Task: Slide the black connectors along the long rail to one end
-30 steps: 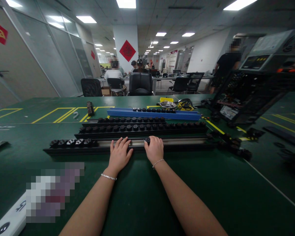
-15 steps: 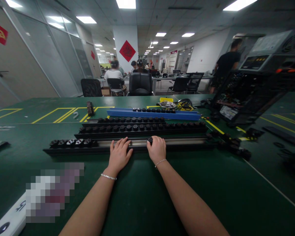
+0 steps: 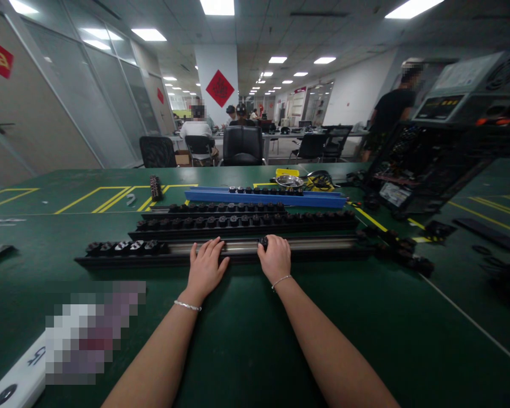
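Observation:
A long black rail (image 3: 238, 259) with a shiny metal strip along its channel lies crosswise in front of me. Several black wheel-like pieces (image 3: 122, 247) sit in a row at its left end. My left hand (image 3: 205, 267) rests over the middle of the rail, fingers spread and draped across the metal strip. To its right, my right hand (image 3: 276, 259) is closed around one small black wheel-like piece (image 3: 263, 242) on the strip. Its fingers hide most of that piece.
Behind are two more black rails (image 3: 242, 231) with wheel pieces, and a blue rail (image 3: 323, 202). A metal bowl (image 3: 289, 181) sits farther back. An open computer case (image 3: 412, 164) stands at right; a white device (image 3: 15, 374) lies front left.
My right hand has slid slightly to the right along the rail with the small black piece. My left hand has stayed in place.

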Action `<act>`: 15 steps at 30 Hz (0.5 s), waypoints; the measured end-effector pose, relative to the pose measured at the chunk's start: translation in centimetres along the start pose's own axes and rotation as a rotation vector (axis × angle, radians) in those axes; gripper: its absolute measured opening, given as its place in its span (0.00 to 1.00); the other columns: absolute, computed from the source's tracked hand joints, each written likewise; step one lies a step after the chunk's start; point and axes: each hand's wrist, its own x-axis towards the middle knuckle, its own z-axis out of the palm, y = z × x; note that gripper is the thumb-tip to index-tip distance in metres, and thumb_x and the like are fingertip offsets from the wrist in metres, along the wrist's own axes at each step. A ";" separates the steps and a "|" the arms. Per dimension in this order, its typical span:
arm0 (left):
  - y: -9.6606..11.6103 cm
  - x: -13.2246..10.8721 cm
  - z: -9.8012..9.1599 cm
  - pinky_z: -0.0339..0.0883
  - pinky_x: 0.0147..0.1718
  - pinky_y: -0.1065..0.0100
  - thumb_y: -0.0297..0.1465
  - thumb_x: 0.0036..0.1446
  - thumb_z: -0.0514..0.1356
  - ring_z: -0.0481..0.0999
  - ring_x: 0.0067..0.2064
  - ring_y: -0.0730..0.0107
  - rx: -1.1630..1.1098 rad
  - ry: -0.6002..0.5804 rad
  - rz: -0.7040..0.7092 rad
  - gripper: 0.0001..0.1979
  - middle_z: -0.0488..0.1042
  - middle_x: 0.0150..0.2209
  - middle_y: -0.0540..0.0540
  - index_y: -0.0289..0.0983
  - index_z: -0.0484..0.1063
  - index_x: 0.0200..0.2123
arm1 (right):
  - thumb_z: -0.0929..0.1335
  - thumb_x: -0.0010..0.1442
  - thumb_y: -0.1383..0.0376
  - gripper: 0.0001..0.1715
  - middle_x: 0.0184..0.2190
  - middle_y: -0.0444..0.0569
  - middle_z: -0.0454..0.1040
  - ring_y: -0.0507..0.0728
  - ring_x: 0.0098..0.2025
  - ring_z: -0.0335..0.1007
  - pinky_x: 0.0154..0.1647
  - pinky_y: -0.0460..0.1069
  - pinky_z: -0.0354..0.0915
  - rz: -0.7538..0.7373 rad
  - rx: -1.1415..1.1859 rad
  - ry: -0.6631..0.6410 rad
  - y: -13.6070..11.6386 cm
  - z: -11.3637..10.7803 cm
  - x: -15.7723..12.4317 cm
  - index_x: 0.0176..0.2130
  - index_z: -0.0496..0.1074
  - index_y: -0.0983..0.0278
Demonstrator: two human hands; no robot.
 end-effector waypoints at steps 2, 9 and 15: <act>-0.1 0.0 0.1 0.41 0.61 0.47 0.39 0.60 0.50 0.64 0.58 0.56 0.001 0.001 0.000 0.21 0.66 0.58 0.44 0.41 0.64 0.55 | 0.62 0.58 0.63 0.13 0.41 0.55 0.74 0.61 0.46 0.64 0.53 0.55 0.53 -0.003 -0.013 0.010 0.2 0.0 0.0 0.40 0.70 0.67; -0.1 0.0 0.1 0.40 0.61 0.47 0.39 0.61 0.50 0.64 0.58 0.57 0.012 -0.011 0.006 0.21 0.65 0.59 0.44 0.41 0.64 0.55 | 0.62 0.58 0.63 0.13 0.41 0.55 0.74 0.60 0.46 0.64 0.53 0.54 0.53 -0.004 -0.033 0.027 0.9 -0.1 0.1 0.40 0.70 0.67; 0.0 0.0 -0.1 0.40 0.61 0.47 0.39 0.61 0.49 0.64 0.58 0.57 0.011 -0.021 -0.001 0.21 0.65 0.59 0.43 0.40 0.64 0.55 | 0.62 0.59 0.62 0.14 0.41 0.54 0.74 0.60 0.46 0.64 0.53 0.54 0.53 0.005 -0.032 0.015 1.3 -0.5 0.2 0.40 0.70 0.67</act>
